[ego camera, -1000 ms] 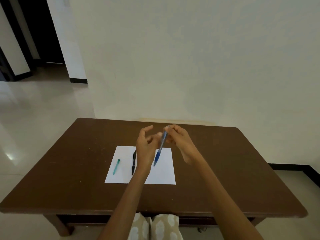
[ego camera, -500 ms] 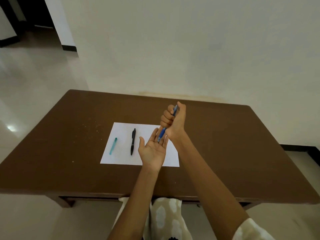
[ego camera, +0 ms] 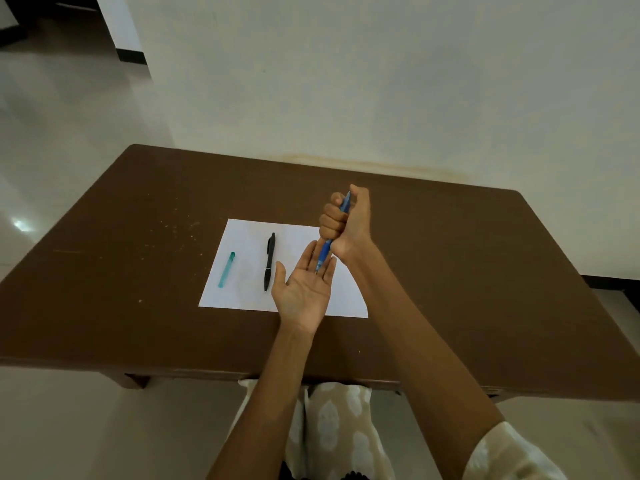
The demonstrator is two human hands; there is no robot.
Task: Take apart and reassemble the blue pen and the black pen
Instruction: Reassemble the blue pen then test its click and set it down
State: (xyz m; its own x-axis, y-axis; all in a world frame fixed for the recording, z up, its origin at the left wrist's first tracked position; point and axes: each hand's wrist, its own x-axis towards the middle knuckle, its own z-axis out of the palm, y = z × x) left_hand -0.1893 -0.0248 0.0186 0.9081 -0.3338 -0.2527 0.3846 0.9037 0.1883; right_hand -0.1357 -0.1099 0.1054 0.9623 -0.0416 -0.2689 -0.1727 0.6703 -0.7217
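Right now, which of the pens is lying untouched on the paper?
The slim black plastic pen; the blue pen is gripped in the right hand.

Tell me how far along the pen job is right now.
Early. A teal translucent pen piece already lies on the white paper sheet. In hand: the right hand grips the blue plastic pen, tip down over the open left hand. The black click pen lies whole, untouched.
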